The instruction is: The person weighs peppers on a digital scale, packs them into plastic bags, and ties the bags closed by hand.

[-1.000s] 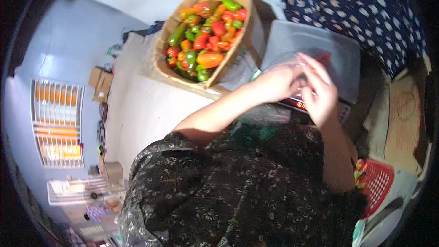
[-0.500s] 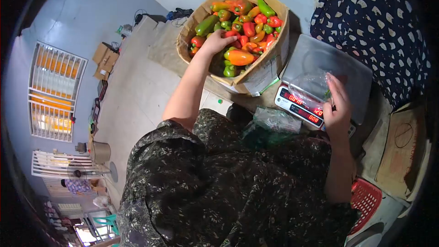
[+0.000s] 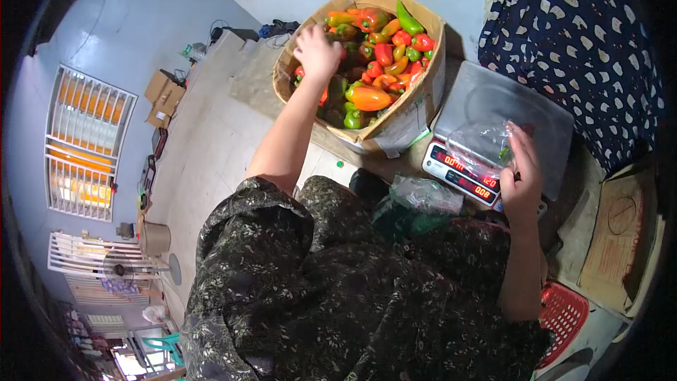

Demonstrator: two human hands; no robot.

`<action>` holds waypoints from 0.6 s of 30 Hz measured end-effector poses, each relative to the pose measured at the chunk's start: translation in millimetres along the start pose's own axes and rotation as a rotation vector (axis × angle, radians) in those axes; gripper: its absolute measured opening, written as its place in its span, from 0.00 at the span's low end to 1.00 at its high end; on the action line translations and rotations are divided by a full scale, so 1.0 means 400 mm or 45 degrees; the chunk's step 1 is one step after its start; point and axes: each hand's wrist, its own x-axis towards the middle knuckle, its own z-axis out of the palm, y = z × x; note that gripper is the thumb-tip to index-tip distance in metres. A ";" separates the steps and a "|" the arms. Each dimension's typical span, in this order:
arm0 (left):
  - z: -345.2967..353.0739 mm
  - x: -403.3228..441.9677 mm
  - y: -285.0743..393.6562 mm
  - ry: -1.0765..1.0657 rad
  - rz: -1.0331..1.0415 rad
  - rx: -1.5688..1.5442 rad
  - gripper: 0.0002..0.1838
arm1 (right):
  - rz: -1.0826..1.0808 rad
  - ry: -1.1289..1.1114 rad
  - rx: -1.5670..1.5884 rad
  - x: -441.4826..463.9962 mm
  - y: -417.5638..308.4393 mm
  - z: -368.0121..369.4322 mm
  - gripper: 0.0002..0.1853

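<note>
My left hand (image 3: 317, 51) is inside a cardboard box (image 3: 436, 49) of red, orange and green peppers (image 3: 371, 97). Its fingers curl downward over the peppers near the box's far left side, and a bit of red shows beside them; the fingertips are hidden. On the right, my right hand (image 3: 522, 162) pinches the edge of a clear plastic bag (image 3: 474, 142). Something small and green shows through the bag by the fingers. The bag lies over the front of a digital scale (image 3: 455, 169) with lit red numbers and a flat metal plate (image 3: 486, 92).
A crumpled plastic bag (image 3: 427, 194), clear and green, lies by my lap. Dark patterned cloth (image 3: 564, 49) hangs beyond the scale. A red perforated basket (image 3: 564, 321) and a torn cardboard box (image 3: 610, 240) stand at the right. Leftward are a bucket (image 3: 154, 237) and a fan (image 3: 120, 268).
My left hand has shifted up and left within the box, uncovering a dark gap among the peppers. My right hand stays at the plastic bag on the scale.
</note>
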 end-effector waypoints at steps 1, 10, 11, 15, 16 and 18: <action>0.005 0.002 0.021 0.035 0.133 0.006 0.21 | 0.008 -0.008 0.001 0.003 0.000 0.000 0.31; 0.143 0.030 0.205 -0.555 0.175 0.050 0.20 | -0.088 0.014 -0.098 0.004 0.032 0.010 0.31; 0.142 0.031 0.208 -0.543 0.208 0.103 0.19 | -0.071 0.018 -0.068 0.002 0.033 0.012 0.31; 0.139 0.039 0.230 -0.540 0.291 0.365 0.18 | -0.031 0.008 -0.021 0.006 0.021 0.011 0.30; 0.147 0.046 0.222 -0.516 0.305 0.352 0.17 | -0.027 0.004 -0.021 0.005 0.023 0.011 0.30; 0.155 0.061 0.204 -0.467 0.331 0.317 0.17 | -0.005 -0.015 -0.037 0.003 0.026 0.008 0.30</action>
